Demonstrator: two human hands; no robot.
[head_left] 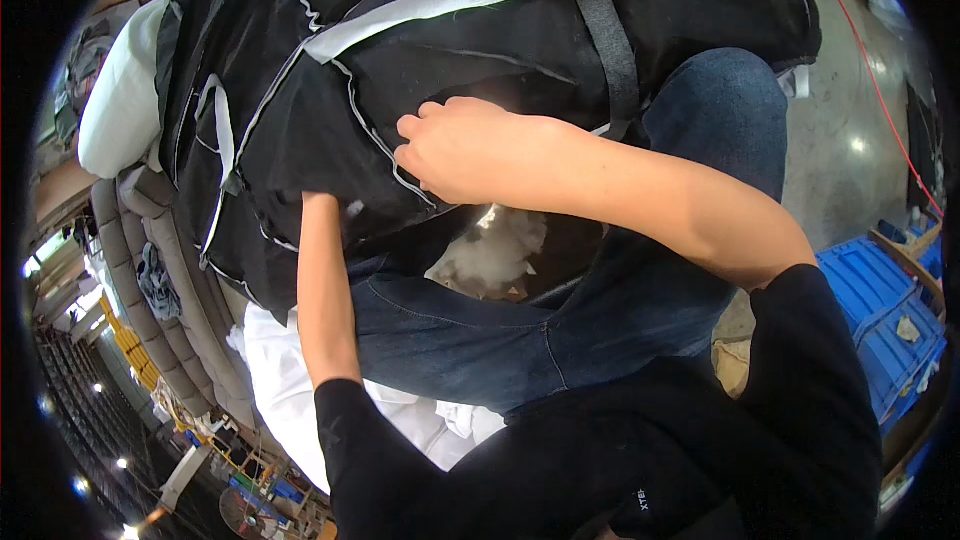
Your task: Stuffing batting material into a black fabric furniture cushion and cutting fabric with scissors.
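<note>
A large black fabric cover point(470, 70) with white-edged seams spreads over and in front of my knees. My left forearm point(325, 285) reaches in under the cloth, which hides the hand from the wrist on. My right hand point(455, 150) lies on the cover beside a white-edged seam, its fingers curled onto the black cloth. A white strap point(450, 0) and a dark grey strap point(605, 30) cross the cover above the hands. Below the right hand, white fluffy filling point(495, 250) shows between my legs.
White cloth point(290, 370) lies by my left leg. Beyond it stands a grey padded piece point(165, 270) like a cushion. Blue plastic crates point(875, 315) sit at the right, and a red hose or cord point(860, 40) runs along the concrete floor point(840, 160).
</note>
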